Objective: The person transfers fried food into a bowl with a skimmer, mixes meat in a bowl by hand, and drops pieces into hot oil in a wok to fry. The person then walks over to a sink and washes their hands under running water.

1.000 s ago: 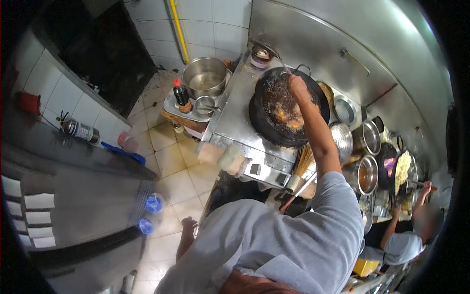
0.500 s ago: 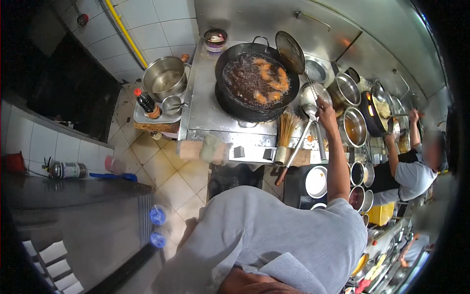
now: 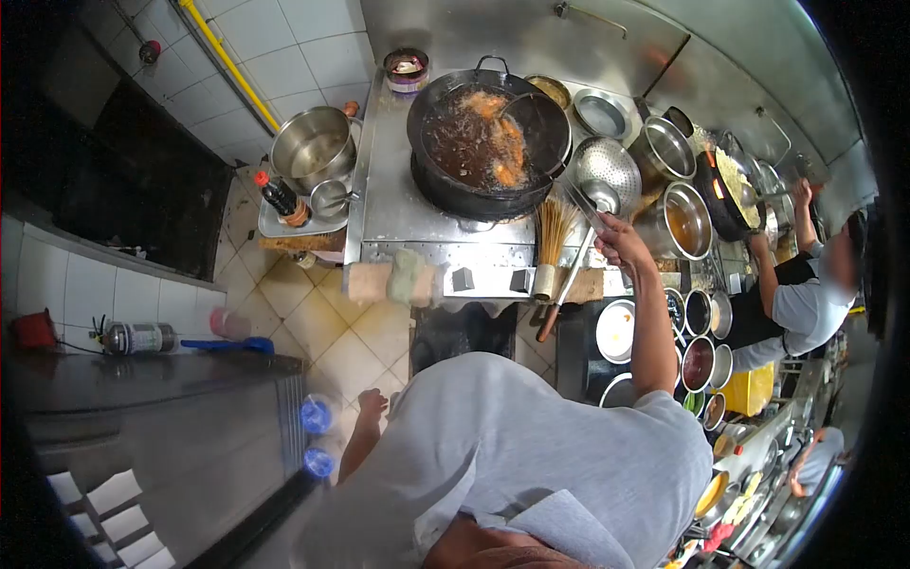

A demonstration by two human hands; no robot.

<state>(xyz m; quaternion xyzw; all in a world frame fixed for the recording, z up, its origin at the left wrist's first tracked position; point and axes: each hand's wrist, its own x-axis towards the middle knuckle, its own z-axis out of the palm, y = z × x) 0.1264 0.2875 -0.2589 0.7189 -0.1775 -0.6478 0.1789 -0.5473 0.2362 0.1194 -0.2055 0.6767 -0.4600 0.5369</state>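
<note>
My right hand [image 3: 621,244] is closed round the handle of a dark mesh skimmer [image 3: 538,121]. The skimmer's round head is inside the big black wok [image 3: 431,175], on the right side of the dark oil. Orange-brown fried pieces [image 3: 508,152] float in the oil beside the head. Below the wok's right side, a perforated ladle [image 3: 609,169] and a straw brush [image 3: 552,237] lie near my right hand. My left hand [image 3: 373,403] hangs low at my left side over the tiled floor, fingers loosely apart, holding nothing.
A steel pot [image 3: 313,152], a red-capped bottle [image 3: 277,194] and a small bowl stand left of the stove. Metal pots [image 3: 684,220] and sauce bowls line the right. Another person [image 3: 806,303] works at a second wok there; a further person is at lower right.
The skimmer's head was first in the wok, then lifted upright at its right rim, and is now back in the wok. My right hand has moved away from over the wok.
</note>
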